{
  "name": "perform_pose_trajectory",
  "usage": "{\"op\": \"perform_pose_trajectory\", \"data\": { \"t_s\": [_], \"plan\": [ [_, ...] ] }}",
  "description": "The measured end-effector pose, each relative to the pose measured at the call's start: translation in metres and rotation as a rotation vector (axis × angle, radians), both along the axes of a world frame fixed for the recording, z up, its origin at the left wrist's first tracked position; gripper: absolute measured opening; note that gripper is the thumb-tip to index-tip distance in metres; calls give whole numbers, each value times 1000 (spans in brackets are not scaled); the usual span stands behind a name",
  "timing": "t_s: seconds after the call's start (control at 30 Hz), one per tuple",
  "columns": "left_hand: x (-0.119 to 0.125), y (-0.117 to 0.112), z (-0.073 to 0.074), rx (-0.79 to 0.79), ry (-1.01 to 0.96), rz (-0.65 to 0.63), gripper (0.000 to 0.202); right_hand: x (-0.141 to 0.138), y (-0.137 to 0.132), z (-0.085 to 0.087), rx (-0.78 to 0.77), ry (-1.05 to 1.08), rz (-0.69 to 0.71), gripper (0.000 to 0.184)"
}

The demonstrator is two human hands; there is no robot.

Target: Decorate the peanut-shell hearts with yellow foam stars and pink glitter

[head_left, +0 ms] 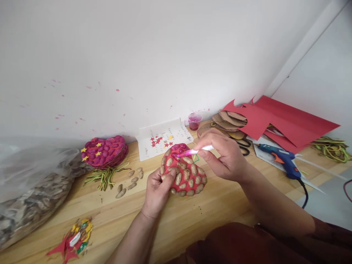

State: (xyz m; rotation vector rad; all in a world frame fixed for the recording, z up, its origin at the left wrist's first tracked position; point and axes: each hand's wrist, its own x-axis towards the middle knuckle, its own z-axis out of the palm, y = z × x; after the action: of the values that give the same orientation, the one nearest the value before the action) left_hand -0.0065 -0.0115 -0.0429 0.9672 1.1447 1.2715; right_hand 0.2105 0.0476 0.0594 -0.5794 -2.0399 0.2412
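Observation:
My left hand (pixel 159 187) grips the left edge of a red heart-shaped piece (pixel 183 188) covered in glued-on peanuts, its thumb on the front. In my right hand (pixel 224 156) a white-handled paintbrush (pixel 205 148) is pinched, its magenta tip touching peanuts near the top of the piece. A few peanuts there are magenta; the others keep their tan shells. Behind stands a small plastic cup (pixel 194 121) of magenta paint. Several loose peanuts (pixel 132 186) lie on the wooden table to the left of my left hand.
Finished-looking magenta peanut hearts (pixel 106 150) are stacked at the left, by a bag of peanuts (pixel 41 205). Star cutouts lie on a white paper (pixel 147 152). At the right are a glue gun (pixel 286 161), red paper (pixel 297 124), cardboard pieces (pixel 229 120), scissors (pixel 244 146) and yarn (pixel 331 148).

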Motion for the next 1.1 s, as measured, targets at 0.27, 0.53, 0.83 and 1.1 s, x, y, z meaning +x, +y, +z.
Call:
{"op": "perform_pose_trajectory", "data": {
  "t_s": [0.27, 0.53, 0.83, 1.1],
  "plan": [
    [0, 0, 0, 14, -103, -17, 29, 1, -1, 1, -39, 21, 16, 11],
    [0, 0, 3, 2, -116, -29, 26, 1, -1, 3, -36, 32, 3, 11],
    [1, -1, 4, 9, -138, -38, 26, 1, 0, 2, -39, 51, 1, 11],
    [3, -2, 8, 1, -244, -59, 21, -3, 0, -1, -2, 113, 3, 10]
  ]
}}
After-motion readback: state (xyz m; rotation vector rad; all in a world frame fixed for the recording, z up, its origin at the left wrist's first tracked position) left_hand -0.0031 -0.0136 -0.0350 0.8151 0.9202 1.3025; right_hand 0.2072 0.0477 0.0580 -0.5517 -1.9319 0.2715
